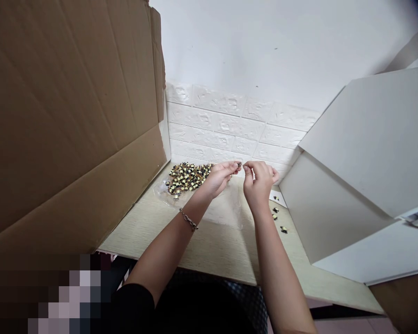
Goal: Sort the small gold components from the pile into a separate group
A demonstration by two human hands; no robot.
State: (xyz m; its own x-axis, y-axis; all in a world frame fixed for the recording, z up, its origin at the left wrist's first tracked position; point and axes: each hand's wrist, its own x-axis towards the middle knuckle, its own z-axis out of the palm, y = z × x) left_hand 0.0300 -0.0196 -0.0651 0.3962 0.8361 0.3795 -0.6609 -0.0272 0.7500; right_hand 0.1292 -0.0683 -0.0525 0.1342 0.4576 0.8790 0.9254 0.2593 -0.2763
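Note:
My left hand [218, 178] and my right hand [259, 182] are raised together over the far part of a light wooden table [209, 246]. Both are closed in a pinch, fingertips nearly touching. Between the left fingertips sits a tiny dark part [239, 164]; what the right fingers hold is too small to make out. To the left of my left hand lies a heap of several small black-and-yellow parts [187, 177] on a clear plastic sheet [226, 211]. A bracelet [188, 219] circles my left wrist.
A big brown cardboard panel [66, 120] stands along the left side. A white box wall [355, 185] closes off the right. A few loose small parts [277, 219] lie by my right forearm. A white brick-pattern wall [237, 130] is behind the table.

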